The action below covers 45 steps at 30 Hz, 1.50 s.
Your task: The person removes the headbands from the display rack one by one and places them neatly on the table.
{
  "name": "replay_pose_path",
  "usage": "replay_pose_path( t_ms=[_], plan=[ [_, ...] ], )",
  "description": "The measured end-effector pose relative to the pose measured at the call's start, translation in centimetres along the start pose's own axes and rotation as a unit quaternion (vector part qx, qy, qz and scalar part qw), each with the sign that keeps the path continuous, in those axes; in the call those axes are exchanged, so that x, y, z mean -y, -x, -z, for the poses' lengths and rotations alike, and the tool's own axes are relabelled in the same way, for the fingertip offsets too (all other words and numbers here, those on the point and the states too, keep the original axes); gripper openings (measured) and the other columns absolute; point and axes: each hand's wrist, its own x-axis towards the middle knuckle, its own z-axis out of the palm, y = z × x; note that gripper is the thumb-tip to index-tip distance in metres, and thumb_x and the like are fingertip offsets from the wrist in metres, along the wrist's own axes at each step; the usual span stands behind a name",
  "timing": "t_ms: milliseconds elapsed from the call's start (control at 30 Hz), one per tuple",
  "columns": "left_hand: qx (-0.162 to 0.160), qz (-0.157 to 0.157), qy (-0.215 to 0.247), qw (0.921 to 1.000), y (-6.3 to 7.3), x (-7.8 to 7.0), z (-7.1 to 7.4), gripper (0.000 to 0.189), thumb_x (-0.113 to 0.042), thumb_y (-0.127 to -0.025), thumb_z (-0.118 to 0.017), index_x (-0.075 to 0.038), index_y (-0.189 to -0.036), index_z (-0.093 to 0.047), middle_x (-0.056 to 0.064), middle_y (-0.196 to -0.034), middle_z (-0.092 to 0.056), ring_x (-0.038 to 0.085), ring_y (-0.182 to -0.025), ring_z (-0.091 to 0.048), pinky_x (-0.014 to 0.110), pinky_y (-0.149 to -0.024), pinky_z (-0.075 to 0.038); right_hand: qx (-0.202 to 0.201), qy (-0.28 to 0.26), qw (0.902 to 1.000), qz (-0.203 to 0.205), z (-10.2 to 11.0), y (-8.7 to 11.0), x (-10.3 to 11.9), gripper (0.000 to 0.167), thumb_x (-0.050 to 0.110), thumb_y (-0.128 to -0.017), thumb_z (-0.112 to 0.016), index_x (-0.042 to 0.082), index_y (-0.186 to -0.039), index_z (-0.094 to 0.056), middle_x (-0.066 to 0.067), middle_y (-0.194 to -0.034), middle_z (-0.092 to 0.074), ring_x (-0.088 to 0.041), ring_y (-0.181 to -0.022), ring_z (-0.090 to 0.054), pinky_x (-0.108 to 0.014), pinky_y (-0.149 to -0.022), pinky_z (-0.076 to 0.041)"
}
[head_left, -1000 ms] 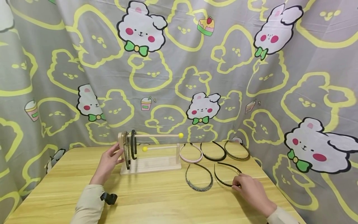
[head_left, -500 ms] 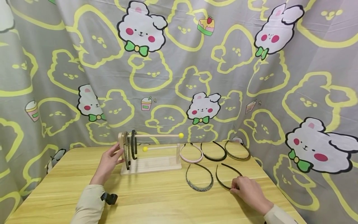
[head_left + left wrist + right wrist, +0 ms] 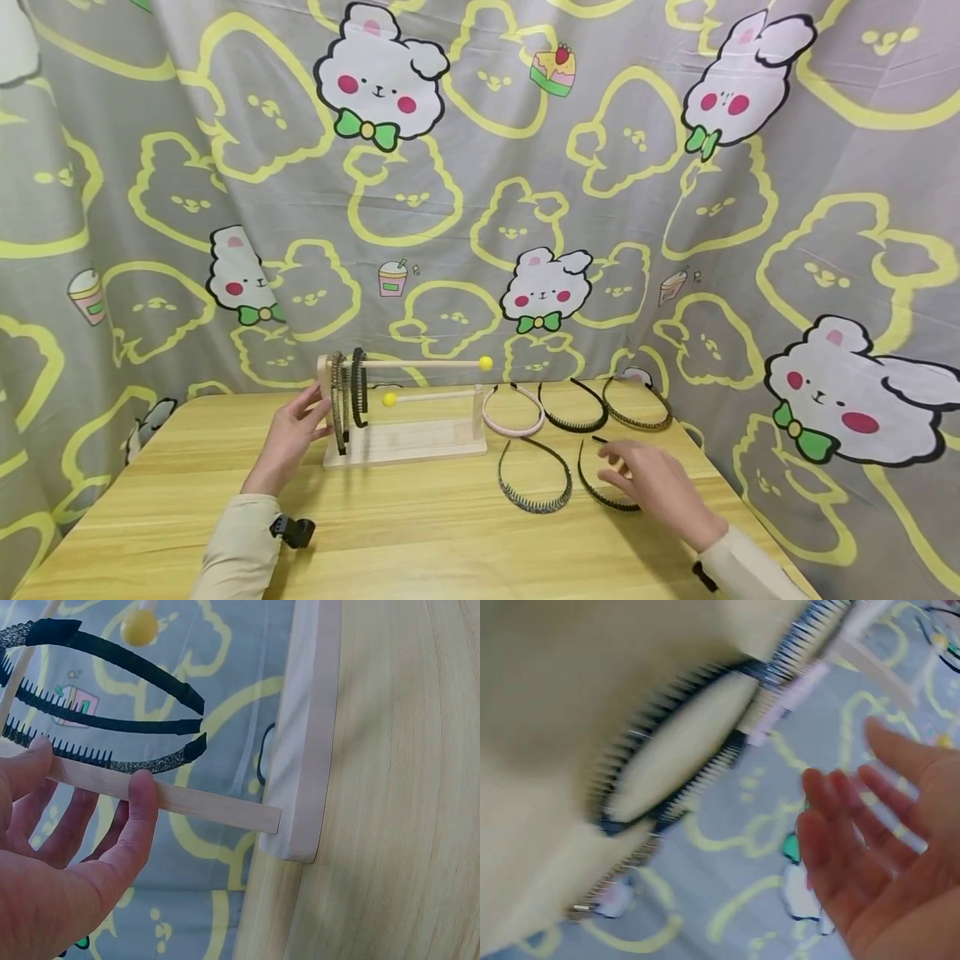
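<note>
My left hand (image 3: 292, 433) grips the left upright (image 3: 217, 806) of a wooden headband rack (image 3: 427, 446), thumb on one side and fingers on the other in the left wrist view. On the rack's upper rod (image 3: 420, 363), near that upright, hang a glittery headband (image 3: 338, 404) and dark toothed headbands (image 3: 361, 387). My right hand (image 3: 663, 487) is over a black headband (image 3: 586, 482) on the table, hiding its right part. In the right wrist view its fingers are spread loosely, apart from the headbands, and hold nothing.
A grey-blue toothed headband (image 3: 534, 505) lies left of the black one. Behind them are a pink headband (image 3: 513, 433), another black headband (image 3: 573, 427) and a brown one (image 3: 637, 425). A lower rod with a yellow ball end (image 3: 389, 400) sticks out from the rack's right post.
The right hand shifted the black headband slightly, let go of it, and lifted up and back with its fingers loosened. The left hand has stayed on the rack.
</note>
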Motion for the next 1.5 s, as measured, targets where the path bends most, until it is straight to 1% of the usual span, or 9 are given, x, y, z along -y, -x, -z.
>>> replay_pose_path(
  t_ms=[100,267,433,567,833,1000,1167,1300,1500],
  plan=[
    [-0.001,0.0,0.001,1.0,0.1,0.1,0.3,0.064,-0.031,-0.11,-0.047,-0.017,-0.165,-0.019,0.019,-0.165,-0.027,0.033,-0.141,-0.038,0.023,-0.093,-0.059,-0.034,-0.008,0.9969,0.071,0.6,-2.3,1.6,0.029,0.032,-0.091,-0.079,0.017,-0.116,-0.074,0.003,-0.107,-0.077,-0.011,-0.087,-0.072,-0.031,-0.072,-0.062],
    [0.0,-0.003,0.007,1.0,0.2,0.3,0.6,0.065,-0.031,-0.11,-0.049,-0.015,-0.165,-0.018,0.02,-0.165,-0.026,0.034,-0.143,-0.036,0.022,-0.092,-0.059,-0.063,-0.026,0.9852,0.157,2.0,-6.4,5.3,0.038,0.037,-0.093,-0.076,0.018,-0.125,-0.071,0.001,-0.119,-0.074,-0.015,-0.103,-0.071,-0.039,-0.084,-0.063],
    [-0.001,-0.006,0.009,0.9999,0.2,0.3,0.7,0.066,-0.031,-0.11,-0.05,-0.015,-0.165,-0.017,0.021,-0.164,-0.027,0.035,-0.143,-0.036,0.023,-0.092,-0.059,-0.061,-0.05,0.9643,0.253,2.6,-10.9,9.6,0.042,0.038,-0.094,-0.075,0.016,-0.13,-0.069,-0.001,-0.125,-0.07,-0.018,-0.112,-0.068,-0.036,-0.092,-0.061],
    [0.001,-0.005,0.009,0.9999,0.1,0.3,0.5,0.066,-0.031,-0.109,-0.051,-0.015,-0.165,-0.019,0.021,-0.163,-0.028,0.033,-0.14,-0.038,0.023,-0.093,-0.059,-0.037,-0.064,0.9506,0.301,2.1,-14.3,12.9,0.047,0.043,-0.094,-0.074,0.017,-0.132,-0.067,0.001,-0.129,-0.066,-0.016,-0.115,-0.065,-0.034,-0.097,-0.058],
    [0.003,-0.002,0.02,0.9998,-0.1,0.1,0.2,0.065,-0.024,-0.11,-0.05,-0.014,-0.165,-0.017,0.022,-0.164,-0.025,0.034,-0.142,-0.037,0.022,-0.092,-0.059,0.053,-0.046,0.9424,0.327,0.7,-19.9,19.2,0.068,0.058,-0.09,-0.073,0.018,-0.142,-0.055,0.0,-0.142,-0.055,-0.019,-0.122,-0.06,-0.036,-0.103,-0.055],
    [-0.001,-0.003,0.022,0.9998,-0.2,0.1,0.3,0.063,-0.023,-0.11,-0.05,-0.015,-0.164,-0.021,0.021,-0.162,-0.03,0.032,-0.139,-0.041,0.023,-0.092,-0.06,0.104,-0.035,0.9369,0.332,-0.4,-22.4,22.3,0.083,0.065,-0.088,-0.071,0.018,-0.151,-0.045,0.0,-0.148,-0.048,-0.018,-0.128,-0.055,-0.035,-0.11,-0.05],
    [-0.003,-0.006,0.017,0.9998,-0.3,0.1,0.3,0.059,-0.024,-0.11,-0.05,-0.017,-0.164,-0.026,0.02,-0.16,-0.034,0.03,-0.134,-0.045,0.024,-0.092,-0.06,0.127,-0.033,0.934,0.332,-2.0,-24.3,23.9,0.085,0.062,-0.087,-0.074,0.019,-0.153,-0.041,0.0,-0.154,-0.042,-0.018,-0.136,-0.049,-0.034,-0.114,-0.047],
    [-0.002,-0.005,0.01,0.9999,-0.3,0.1,0.3,0.059,-0.026,-0.109,-0.051,-0.019,-0.163,-0.028,0.019,-0.159,-0.037,0.028,-0.132,-0.048,0.026,-0.093,-0.06,0.146,-0.036,0.935,0.321,-2.9,-25.1,24.6,0.085,0.057,-0.087,-0.077,0.019,-0.154,-0.04,0.0,-0.155,-0.039,-0.018,-0.134,-0.049,-0.033,-0.112,-0.047],
    [-0.002,-0.003,0.007,1.0,-0.3,0.0,0.2,0.058,-0.029,-0.109,-0.05,-0.021,-0.163,-0.029,0.017,-0.159,-0.037,0.028,-0.134,-0.047,0.025,-0.092,-0.06,0.164,-0.032,0.9365,0.308,-3.7,-25.9,25.0,0.084,0.059,-0.088,-0.075,0.021,-0.154,-0.04,-0.002,-0.158,-0.037,-0.018,-0.134,-0.05,-0.034,-0.111,-0.049]
  ],
)
